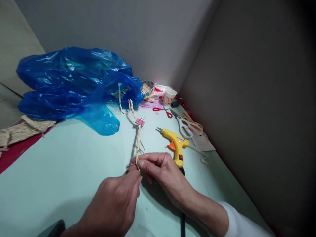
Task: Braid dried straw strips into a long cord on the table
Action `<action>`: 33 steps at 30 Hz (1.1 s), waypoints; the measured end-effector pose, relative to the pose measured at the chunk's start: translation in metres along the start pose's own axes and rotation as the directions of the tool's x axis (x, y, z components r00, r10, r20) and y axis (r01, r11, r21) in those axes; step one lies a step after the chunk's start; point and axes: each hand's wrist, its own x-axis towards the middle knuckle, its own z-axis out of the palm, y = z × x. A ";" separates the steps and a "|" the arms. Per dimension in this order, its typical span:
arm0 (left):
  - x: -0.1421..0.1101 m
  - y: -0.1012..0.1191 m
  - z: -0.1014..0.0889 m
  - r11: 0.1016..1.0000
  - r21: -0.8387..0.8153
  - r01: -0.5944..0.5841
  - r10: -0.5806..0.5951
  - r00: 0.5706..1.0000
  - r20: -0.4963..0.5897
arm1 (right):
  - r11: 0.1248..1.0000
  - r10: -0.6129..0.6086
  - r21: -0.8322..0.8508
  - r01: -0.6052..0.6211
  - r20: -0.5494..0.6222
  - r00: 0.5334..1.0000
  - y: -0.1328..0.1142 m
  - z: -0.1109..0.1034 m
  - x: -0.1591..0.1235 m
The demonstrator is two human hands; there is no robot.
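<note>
A thin braided straw cord (137, 142) runs from the blue plastic bag down to my hands. A pink binder clip (140, 121) is clamped on the cord midway. My left hand (116, 202) is closed, pinching the near end of the braid. My right hand (163, 172) is closed too, thumb and forefinger pinching the same end just above the left fingers. Both hands meet over the pale green table (61, 171).
A crumpled blue plastic bag (71, 82) lies at the back left. A yellow glue gun (175, 143) lies right of my hands, its cable running toward me. White-handled scissors (185, 126), red scissors (165, 111), a paper cup (170, 96), a small woven basket (147, 88) and woven straw pieces (22, 130) surround them.
</note>
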 end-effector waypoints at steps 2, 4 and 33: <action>0.000 -0.001 -0.002 0.996 0.073 -0.049 0.050 0.999 -0.001 | 0.997 0.035 0.063 -0.033 -0.019 0.999 0.000 0.001 0.000; 0.002 0.000 -0.011 0.994 0.108 -0.028 0.028 1.000 -0.003 | 0.996 0.049 0.081 -0.044 -0.056 0.997 0.002 0.001 0.001; 0.024 -0.014 -0.018 0.803 -0.436 0.407 -0.341 0.913 0.224 | 0.465 -0.242 -0.873 0.146 0.034 0.970 0.004 0.003 -0.021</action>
